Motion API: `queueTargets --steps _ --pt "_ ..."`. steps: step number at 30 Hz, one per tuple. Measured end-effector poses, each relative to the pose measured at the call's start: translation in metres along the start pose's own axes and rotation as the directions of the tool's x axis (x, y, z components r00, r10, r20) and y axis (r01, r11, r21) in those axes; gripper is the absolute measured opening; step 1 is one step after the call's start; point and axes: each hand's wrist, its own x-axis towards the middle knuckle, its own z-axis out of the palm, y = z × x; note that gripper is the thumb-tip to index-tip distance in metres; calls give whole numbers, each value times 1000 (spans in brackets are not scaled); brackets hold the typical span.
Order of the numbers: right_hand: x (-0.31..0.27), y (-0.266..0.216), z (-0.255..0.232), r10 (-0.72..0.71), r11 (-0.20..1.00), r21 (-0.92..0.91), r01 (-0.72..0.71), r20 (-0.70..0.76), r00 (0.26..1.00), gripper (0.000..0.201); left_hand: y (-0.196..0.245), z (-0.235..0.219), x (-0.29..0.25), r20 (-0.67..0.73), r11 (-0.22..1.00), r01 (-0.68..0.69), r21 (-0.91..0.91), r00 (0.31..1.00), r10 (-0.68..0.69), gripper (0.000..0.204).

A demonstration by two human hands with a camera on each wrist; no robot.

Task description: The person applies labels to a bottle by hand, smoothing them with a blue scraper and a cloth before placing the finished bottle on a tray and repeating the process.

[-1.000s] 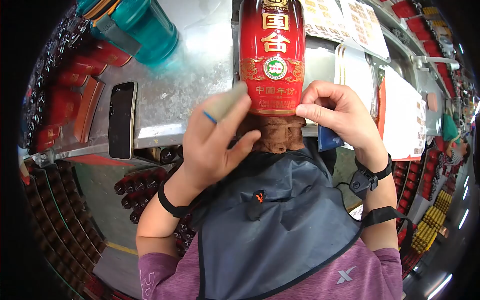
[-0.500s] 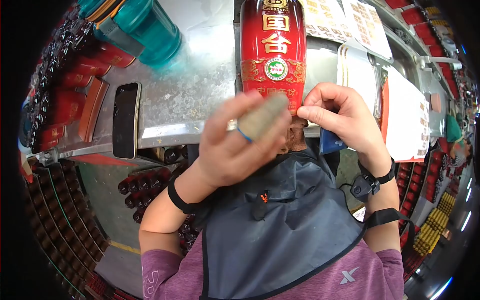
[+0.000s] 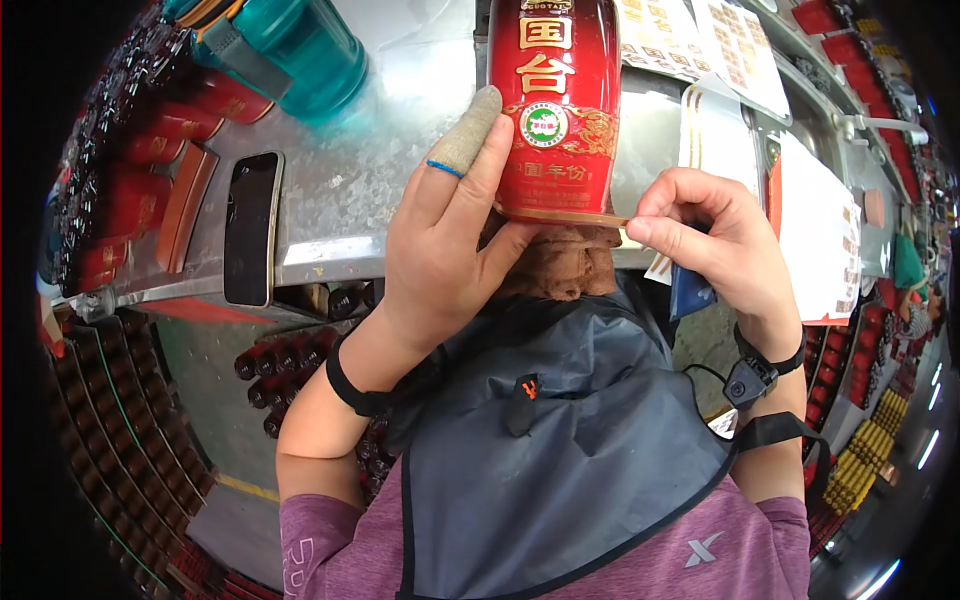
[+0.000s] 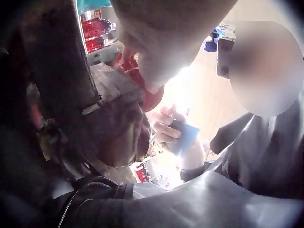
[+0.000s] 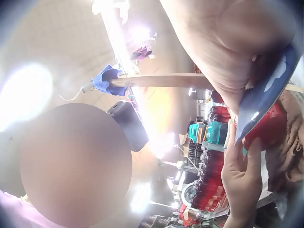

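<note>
A red bottle (image 3: 565, 85) with gold characters and a round green-and-white seal lies base toward the person, over a brown cloth (image 3: 565, 265). The left hand (image 3: 440, 235) grips its lower left side, fingers along the glass and thumb by the base; one finger wears a beige cover (image 3: 466, 140). At the base's right edge, the right hand (image 3: 715, 235) pinches the end of a thin brownish strip (image 3: 585, 217) running along the base. A blue sheet-like piece (image 3: 690, 291) hangs below the right palm, also visible in the left wrist view (image 4: 184, 137).
Left on the metal table (image 3: 325, 245) are a phone (image 3: 252, 230), a teal container (image 3: 310, 60) and red bottles (image 3: 130, 205). Sticker sheets (image 3: 740, 55) and white paper (image 3: 820, 230) lie at the right. More bottles (image 3: 285, 360) stand below the table's edge.
The left hand has moved off the bottle's lower front to its left side. The bottle's printing has turned slightly left, and the strip now shows between base and right hand, which has shifted right.
</note>
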Motion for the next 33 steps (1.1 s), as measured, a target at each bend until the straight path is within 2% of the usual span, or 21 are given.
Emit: queueTargets --steps 4,11,16,20,22,25,29,33 --pt "4 4 0 -4 1000 0 4 0 1000 13 -3 1 -6 25 998 49 -48 999 -48 68" --pt "11 10 3 -5 1000 11 5 -1 1000 14 -5 3 -9 40 989 87 -119 996 -83 68" --pt "18 13 5 39 999 23 -39 32 999 11 -4 5 -9 -5 979 120 -163 992 -122 70" --pt "20 12 3 47 998 47 -49 41 998 11 7 -8 -18 34 993 112 -25 993 -111 59" --pt "21 13 3 35 999 40 -37 52 998 11 11 -17 -22 79 986 -155 66 986 150 43" --pt "22 14 1 38 998 43 -42 80 996 12 15 -16 -26 77 964 -226 137 973 217 32" --pt "23 15 1 29 998 61 -35 91 995 12 13 -12 -16 92 911 -365 189 931 354 33" --pt "24 16 0 35 994 103 -47 111 993 13 15 -3 -11 134 877 -437 199 899 417 32"
